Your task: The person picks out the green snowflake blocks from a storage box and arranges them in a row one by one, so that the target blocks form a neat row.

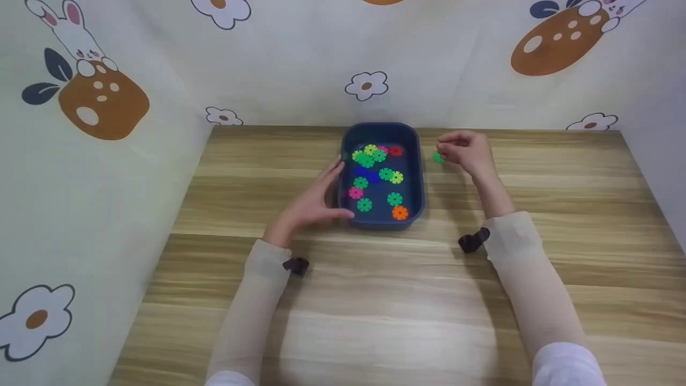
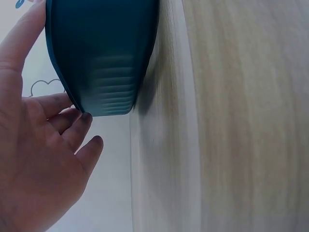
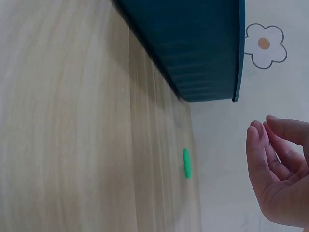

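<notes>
Nearest the camera, two pale sleeves come in over the wooden table [image 1: 375, 321], each wrist carrying a small dark camera clip. On the left, the left hand [image 1: 313, 201] lies flat against the near-left side of the dark blue tray [image 1: 381, 222], fingers straight and together, thumb along the near corner. The left wrist view shows what the head view cannot: the fingertips [image 2: 91, 145] sit just at the tray's ribbed outer corner, the palm open, nothing held in it.

Inside the tray, the head view gives a scatter of small gear-shaped plastic discs. I count roughly twelve: about six green, two yellow, two pink, one red at the far end, one orange [image 1: 400, 213] at the near right corner. A blue patch in the middle may be more discs; against the tray floor I cannot tell.

Further back and to the right, the right hand [image 1: 465, 150] hovers just past the tray's right wall, fingers loosely curled toward the thumb. The right wrist view settles it: fingertips [image 3: 256, 140] close together but holding nothing. One green disc [image 1: 438, 157] lies alone on the wood between tray and hand, seen edge-on from the wrist as a thin, bumpy green sliver, just clear of the fingers.
</notes>
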Tool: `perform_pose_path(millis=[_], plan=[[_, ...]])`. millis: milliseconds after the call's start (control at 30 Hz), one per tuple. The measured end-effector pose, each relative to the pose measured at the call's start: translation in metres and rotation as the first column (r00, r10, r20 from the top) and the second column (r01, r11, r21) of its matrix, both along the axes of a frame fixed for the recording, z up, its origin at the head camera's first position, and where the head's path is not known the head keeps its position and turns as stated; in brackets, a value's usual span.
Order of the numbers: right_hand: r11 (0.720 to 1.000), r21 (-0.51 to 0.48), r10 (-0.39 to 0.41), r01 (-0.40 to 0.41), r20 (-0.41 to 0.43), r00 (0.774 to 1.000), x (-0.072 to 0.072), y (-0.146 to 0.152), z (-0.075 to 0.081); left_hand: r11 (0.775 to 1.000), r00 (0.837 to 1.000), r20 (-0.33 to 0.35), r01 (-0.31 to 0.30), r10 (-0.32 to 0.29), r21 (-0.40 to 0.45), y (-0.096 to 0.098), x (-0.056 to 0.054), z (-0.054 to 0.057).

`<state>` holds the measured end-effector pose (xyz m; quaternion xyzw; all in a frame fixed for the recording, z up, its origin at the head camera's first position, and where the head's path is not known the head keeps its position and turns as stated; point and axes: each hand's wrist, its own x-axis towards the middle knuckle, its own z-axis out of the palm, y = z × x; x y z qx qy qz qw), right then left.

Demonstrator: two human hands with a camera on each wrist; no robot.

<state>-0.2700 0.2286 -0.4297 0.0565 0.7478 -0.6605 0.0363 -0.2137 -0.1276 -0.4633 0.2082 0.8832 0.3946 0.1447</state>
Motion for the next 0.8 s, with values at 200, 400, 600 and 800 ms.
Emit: perform_pose_path(millis=[200,400,600,800], plan=[[0.999,0.006,0.035,-0.035,-0.037,0.999,0.001,-0.009,0.003,1.000,1.000,-0.008,0.000,0.000,-0.003,-0.001,-0.001,-0.002],[0.998,0.044,0.045,-0.043,-0.050,0.998,0.003,-0.022,0.004,1.000,1.000,-0.008,0.004,-0.004,-0.005,-0.001,-0.002,-0.001],[0.996,0.062,0.063,-0.059,-0.063,0.996,0.007,-0.037,0.008,1.000,1.000,0.004,-0.003,0.003,0.010,-0.002,-0.001,-0.001],[0.986,0.101,0.138,-0.129,-0.087,0.987,0.012,-0.055,0.011,1.000,1.000,0.001,-0.003,0.003,-0.001,-0.002,-0.001,-0.001]])
